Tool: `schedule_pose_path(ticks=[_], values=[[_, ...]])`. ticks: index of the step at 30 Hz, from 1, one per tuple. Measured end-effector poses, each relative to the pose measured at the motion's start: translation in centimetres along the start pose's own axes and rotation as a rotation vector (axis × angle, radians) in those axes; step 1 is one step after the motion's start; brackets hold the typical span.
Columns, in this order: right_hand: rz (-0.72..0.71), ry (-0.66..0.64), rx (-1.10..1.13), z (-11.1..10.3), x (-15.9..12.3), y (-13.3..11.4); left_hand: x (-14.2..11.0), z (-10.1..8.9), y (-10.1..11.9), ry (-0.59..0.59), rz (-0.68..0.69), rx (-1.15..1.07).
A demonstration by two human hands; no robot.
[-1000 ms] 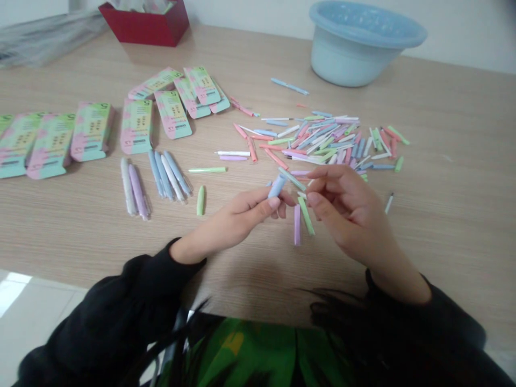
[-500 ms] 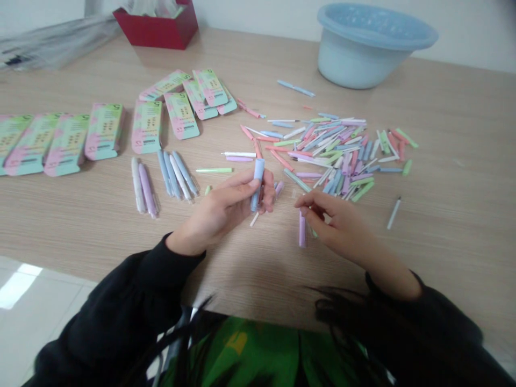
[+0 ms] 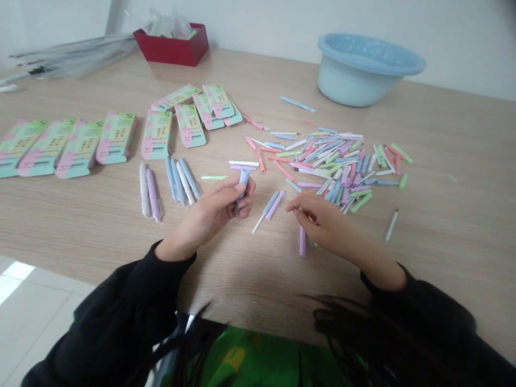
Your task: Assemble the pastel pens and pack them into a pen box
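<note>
My left hand (image 3: 217,207) is closed around a light blue pen barrel (image 3: 244,180), held nearly upright between thumb and fingers. To its right my right hand (image 3: 318,215) hovers with thumb and fingertips pinched together; anything between them is too small to make out. Between the hands lie a blue-and-white pen piece (image 3: 266,210) and a purple pen tube (image 3: 276,205), side by side. Another purple tube (image 3: 302,242) sits just below my right fingertips. Past my right hand spreads a loose pile of pastel pen parts (image 3: 334,161).
Several pink-and-green boxes (image 3: 157,134) line the left side. Nearer are wrapped pens, a white-and-purple pair (image 3: 152,196) and a blue-and-white group (image 3: 183,180). At the back stand a red box (image 3: 173,49), clear plastic sleeves (image 3: 80,56) and a blue basin (image 3: 358,80).
My left hand has moved left with the blue barrel, uncovering the pen pieces between the hands. My right hand has shifted slightly left, still pinched. The whole view has tilted up a little.
</note>
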State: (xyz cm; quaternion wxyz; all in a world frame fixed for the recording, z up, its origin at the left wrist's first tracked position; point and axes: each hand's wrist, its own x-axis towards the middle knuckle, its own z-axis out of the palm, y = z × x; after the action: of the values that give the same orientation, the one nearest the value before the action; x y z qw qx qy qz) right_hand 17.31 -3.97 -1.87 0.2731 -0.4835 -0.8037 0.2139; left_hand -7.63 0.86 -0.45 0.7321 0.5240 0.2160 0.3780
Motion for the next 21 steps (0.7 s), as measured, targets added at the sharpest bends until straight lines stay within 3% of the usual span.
schedule_pose_path(ticks=[5, 9, 16, 21], values=[[-0.017, -0.174, -0.151, 0.4, 2.6, 0.3, 0.1, -0.1, -0.1, 0.071, 0.022, 0.079], [-0.006, -0.243, -0.256, 1.2, 3.3, 0.1, 0.1, -0.4, 0.1, 0.128, 0.009, 0.141], [0.017, -0.274, -0.298, 1.6, 2.7, 0.4, 0.0, -0.3, 0.3, 0.167, -0.055, 0.217], [0.199, -0.238, -0.449, 0.9, 4.2, -1.2, -0.1, -0.1, 0.6, 0.208, -0.080, 0.210]])
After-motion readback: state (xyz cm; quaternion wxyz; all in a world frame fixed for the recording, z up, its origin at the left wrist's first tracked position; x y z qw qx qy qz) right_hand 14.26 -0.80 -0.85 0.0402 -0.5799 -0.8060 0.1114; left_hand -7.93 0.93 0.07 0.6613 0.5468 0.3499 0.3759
